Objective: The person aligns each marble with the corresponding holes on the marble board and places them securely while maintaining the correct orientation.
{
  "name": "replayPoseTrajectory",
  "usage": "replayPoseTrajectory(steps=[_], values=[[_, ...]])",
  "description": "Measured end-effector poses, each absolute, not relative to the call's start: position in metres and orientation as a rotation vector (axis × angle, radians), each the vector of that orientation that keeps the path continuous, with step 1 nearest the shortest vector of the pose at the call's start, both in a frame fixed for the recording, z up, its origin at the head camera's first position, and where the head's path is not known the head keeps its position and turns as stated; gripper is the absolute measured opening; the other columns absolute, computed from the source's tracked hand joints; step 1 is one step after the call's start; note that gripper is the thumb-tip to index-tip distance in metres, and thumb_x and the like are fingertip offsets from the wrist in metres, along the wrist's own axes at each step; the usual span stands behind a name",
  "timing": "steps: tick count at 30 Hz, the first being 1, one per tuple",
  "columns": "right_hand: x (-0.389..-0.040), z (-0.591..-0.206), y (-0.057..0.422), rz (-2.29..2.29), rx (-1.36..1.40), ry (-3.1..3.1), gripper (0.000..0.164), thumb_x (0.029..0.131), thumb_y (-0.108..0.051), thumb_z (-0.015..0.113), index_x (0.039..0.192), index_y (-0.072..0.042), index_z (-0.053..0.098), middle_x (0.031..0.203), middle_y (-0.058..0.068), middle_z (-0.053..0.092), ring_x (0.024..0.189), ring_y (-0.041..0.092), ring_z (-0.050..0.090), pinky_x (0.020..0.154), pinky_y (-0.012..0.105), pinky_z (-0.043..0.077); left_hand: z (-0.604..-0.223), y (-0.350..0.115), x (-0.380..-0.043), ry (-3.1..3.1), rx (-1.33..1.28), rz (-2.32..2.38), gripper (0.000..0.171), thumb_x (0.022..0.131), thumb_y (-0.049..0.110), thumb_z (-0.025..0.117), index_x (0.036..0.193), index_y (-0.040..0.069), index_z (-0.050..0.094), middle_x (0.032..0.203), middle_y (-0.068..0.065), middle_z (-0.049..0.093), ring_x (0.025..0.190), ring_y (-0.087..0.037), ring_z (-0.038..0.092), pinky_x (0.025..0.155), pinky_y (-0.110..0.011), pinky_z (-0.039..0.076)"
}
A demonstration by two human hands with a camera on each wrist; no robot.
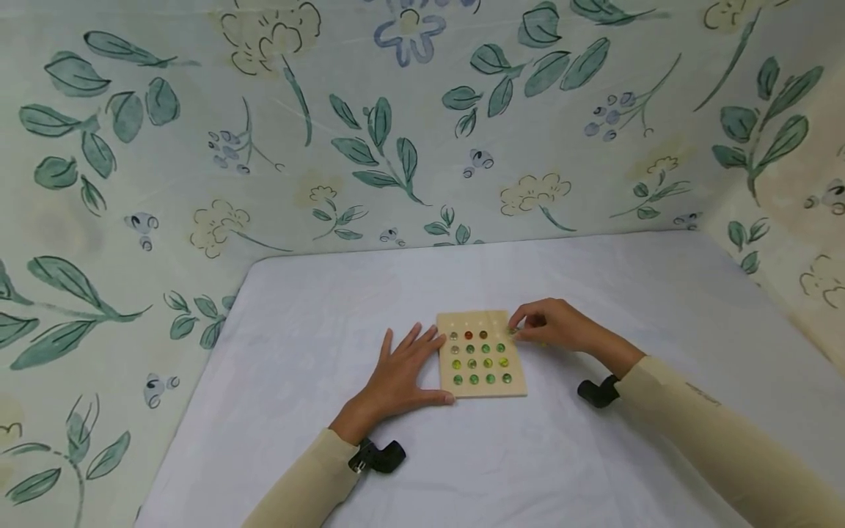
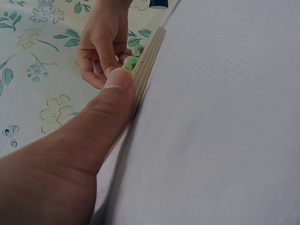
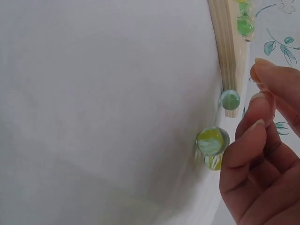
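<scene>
A square pale wooden board [image 1: 482, 317] carries rows of glass marbles [image 1: 488, 363], mostly green and yellow, two of them reddish brown. Bare holes show along its far row. My left hand [image 1: 400, 374] rests with spread fingers at the board's left side, its thumb [image 2: 119, 79] against the near edge. At the right edge, my right hand [image 1: 553, 325] pinches a small glass marble [image 1: 513, 331] between thumb and fingertips, mostly hidden by them. Below those fingers in the right wrist view are a teal marble [image 3: 230, 100] and a yellow-and-white marble [image 3: 211, 141].
Another yellow marble [image 3: 214, 162] lies partly behind the yellow-and-white one. White cloth [image 1: 317, 293] covers the table, and floral fabric [image 1: 409, 132] hangs behind it. Each wrist wears a black camera, the left one [image 1: 379, 456] low and the right one [image 1: 598, 392] beside the sleeve.
</scene>
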State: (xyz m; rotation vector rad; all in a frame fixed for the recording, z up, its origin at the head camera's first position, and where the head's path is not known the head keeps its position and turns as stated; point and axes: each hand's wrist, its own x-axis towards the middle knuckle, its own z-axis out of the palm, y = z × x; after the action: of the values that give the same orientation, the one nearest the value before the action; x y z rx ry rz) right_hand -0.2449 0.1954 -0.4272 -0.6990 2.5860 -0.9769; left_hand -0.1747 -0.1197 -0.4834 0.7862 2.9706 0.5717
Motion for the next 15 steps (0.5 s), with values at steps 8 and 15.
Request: replayPoseTrajectory(steps=[8, 15], values=[[-0.247, -0.429, 0.184, -0.97, -0.681, 2.594, 0.014, 0.085, -0.014, 0.074, 0.099, -0.017, 0.073, 0.074, -0.001, 0.059, 0.066, 0.016, 0.051, 0.055, 0.025, 0.043, -0.484, -0.119, -0.175, 2.978, 0.793, 0.58, 0.104, 0.069, 0.083, 0.057, 0.152, 0.027, 0.03, 0.159, 0.004, 0.022, 0.148, -0.02, 0.008, 0.113, -0.06, -0.004], [-0.25, -0.43, 0.176, -0.974, -0.656, 2.563, 0.013, 0.086, -0.017, 0.074, 0.099, -0.017, 0.073, 0.071, 0.0, 0.06, 0.063, 0.016, 0.054, 0.055, 0.026, 0.045, -0.487, -0.12, -0.176, 2.982, 0.795, 0.572, 0.106, 0.068, 0.086, 0.053, 0.153, 0.028, 0.03, 0.159, 0.006, 0.021, 0.148, -0.018, 0.007, 0.113, -0.059, -0.005]])
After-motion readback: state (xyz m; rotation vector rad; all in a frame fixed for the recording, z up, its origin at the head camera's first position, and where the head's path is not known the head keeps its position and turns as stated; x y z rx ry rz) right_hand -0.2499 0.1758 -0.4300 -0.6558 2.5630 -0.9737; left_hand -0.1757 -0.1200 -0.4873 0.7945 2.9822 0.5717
